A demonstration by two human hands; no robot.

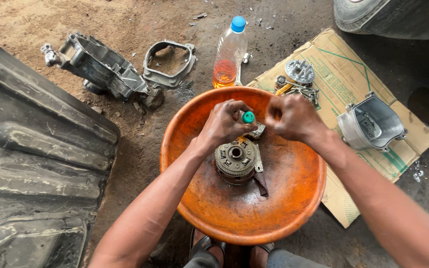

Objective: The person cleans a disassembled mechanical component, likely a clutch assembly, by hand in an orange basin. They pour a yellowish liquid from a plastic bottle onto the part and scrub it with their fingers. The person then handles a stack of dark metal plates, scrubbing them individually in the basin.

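- The left hand (226, 122) is above the middle of a big orange bowl (284, 198), and its fingers are closed on a tool with a green round top (248, 117).
- The right hand (292, 118) is just to the right of it, also above the bowl, closed like a fist; what is inside it I cannot tell, because the fingers hide it.
- Between the two hands there is a small grey metal piece (257, 130), touching or almost touching both (the contact is not clear).
- Under the hands, inside the bowl, lies a round metal clutch part (236, 157) with teeth at its edge and a hole in the centre.
- A dark strip (261, 182) lies in the bowl on the near right side of this round part.
- Behind the bowl, on the far side, a clear plastic bottle (230, 53) with a blue cap stands upright, with orange liquid in its lower part.
- To the right, a flat cardboard (343, 74) lies on the ground, partly under the bowl.
- On the cardboard there are a grey metal cover (372, 123), a round metal plate (300, 71) and a small heap of bolts (304, 91).
- At the far left on the dirt there are an engine casing (100, 64) and a grey gasket-shaped frame (170, 63).
- At the left edge lies a large black plastic panel (31, 164).
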